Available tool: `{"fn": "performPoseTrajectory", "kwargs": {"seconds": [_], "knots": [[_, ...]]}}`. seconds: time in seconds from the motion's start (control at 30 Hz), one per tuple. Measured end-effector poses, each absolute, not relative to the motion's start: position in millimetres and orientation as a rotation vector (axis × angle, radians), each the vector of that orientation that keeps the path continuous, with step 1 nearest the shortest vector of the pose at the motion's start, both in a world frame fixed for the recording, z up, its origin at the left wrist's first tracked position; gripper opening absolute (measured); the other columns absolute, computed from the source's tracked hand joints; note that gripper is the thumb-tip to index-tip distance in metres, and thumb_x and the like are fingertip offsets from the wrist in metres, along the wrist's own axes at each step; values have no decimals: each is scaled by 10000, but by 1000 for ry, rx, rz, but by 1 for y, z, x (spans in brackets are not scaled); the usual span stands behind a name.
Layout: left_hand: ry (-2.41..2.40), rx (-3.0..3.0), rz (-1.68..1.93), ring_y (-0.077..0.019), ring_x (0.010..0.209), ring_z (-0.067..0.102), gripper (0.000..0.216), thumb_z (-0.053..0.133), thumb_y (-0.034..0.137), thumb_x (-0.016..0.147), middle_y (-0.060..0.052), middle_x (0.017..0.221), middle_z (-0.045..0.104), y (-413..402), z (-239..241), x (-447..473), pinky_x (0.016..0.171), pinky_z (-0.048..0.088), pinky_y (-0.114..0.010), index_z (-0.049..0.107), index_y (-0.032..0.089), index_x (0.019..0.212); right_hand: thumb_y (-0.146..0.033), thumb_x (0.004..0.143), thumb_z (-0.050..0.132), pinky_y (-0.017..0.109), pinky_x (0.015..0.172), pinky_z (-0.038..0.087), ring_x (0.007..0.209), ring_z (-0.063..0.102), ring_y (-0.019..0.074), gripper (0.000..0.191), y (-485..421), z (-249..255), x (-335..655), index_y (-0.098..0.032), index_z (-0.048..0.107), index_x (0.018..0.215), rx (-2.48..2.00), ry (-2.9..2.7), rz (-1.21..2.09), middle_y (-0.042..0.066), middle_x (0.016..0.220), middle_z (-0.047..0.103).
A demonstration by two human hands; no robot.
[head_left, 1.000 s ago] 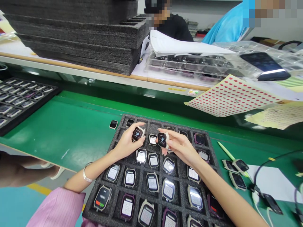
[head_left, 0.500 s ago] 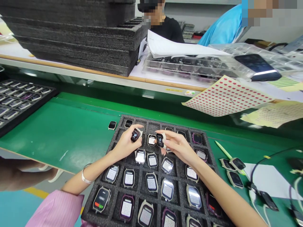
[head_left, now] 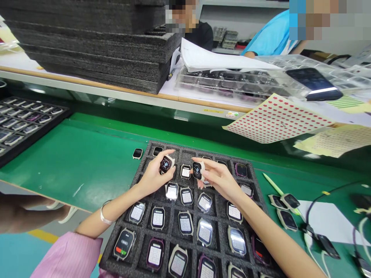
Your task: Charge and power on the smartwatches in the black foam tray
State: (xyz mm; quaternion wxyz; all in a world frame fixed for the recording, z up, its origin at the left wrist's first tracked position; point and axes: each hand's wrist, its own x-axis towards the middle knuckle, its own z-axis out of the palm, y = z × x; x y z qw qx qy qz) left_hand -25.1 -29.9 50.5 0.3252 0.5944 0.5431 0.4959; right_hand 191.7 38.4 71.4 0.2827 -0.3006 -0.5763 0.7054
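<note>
Above the far part of a dark foam tray [head_left: 173, 208], my left hand [head_left: 153, 173] grips a smartwatch case [head_left: 166, 164] without a strap, its screen lit with a dial. My right hand [head_left: 222, 177] pinches a second lit smartwatch case [head_left: 197, 170], pale-framed, between thumb and fingers. Between the two hands, a watch case with a white screen [head_left: 186, 172] lies in its tray slot. Several more cases sit in the slots, some purple like this purple watch case [head_left: 155, 253], many showing white screens. My right forearm hides part of the tray.
A lone watch case [head_left: 137, 153] lies left of the tray. Right of it are several loose watch cases [head_left: 286, 219], a green pen [head_left: 273, 183] and cables [head_left: 311, 220]. Another filled tray [head_left: 55, 123] stands far left. Stacked foam trays [head_left: 101, 50] and a phone [head_left: 314, 81] rest on the shelf; two people are beyond.
Both hands hold nearly the same positions, with the right-hand watch case turned slightly. Behind the shelf, the person in black has leaned left and the blue-sleeved person has shifted a little.
</note>
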Motion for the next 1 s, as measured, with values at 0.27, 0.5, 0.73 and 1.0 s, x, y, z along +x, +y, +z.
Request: {"fn": "performPoseTrajectory", "kwargs": {"seconds": [0.27,0.5,0.73,1.0], "knots": [[1432,1528,1232,-167,865,586,429,556,158,778,-48,1062,607,-29,48,-26,782,477,-284,510,190,1203,-296,851,641,304,603,518,637,654,174,474,37,69,190,-151,537,1290,-773,-1483,2032,65,796,699],[1066,1006,1204,-157,723,644,461,614,195,741,-53,923,635,-23,45,-23,585,548,-270,488,161,1182,-269,859,614,304,594,528,737,678,200,382,37,63,189,-174,547,1223,-737,-1374,2141,101,940,686],[981,816,1187,-200,863,675,414,555,138,746,-79,952,691,-25,48,-22,722,580,-346,517,154,1158,-226,827,609,303,548,543,701,710,217,472,32,59,189,-187,519,1288,-835,-1404,2075,110,996,698],[992,928,1168,-191,882,664,438,545,124,722,-71,983,675,-26,48,-22,738,577,-342,502,160,1157,-249,836,618,298,553,542,706,709,219,503,30,56,190,-181,495,1319,-864,-1470,1972,77,881,726]]}}
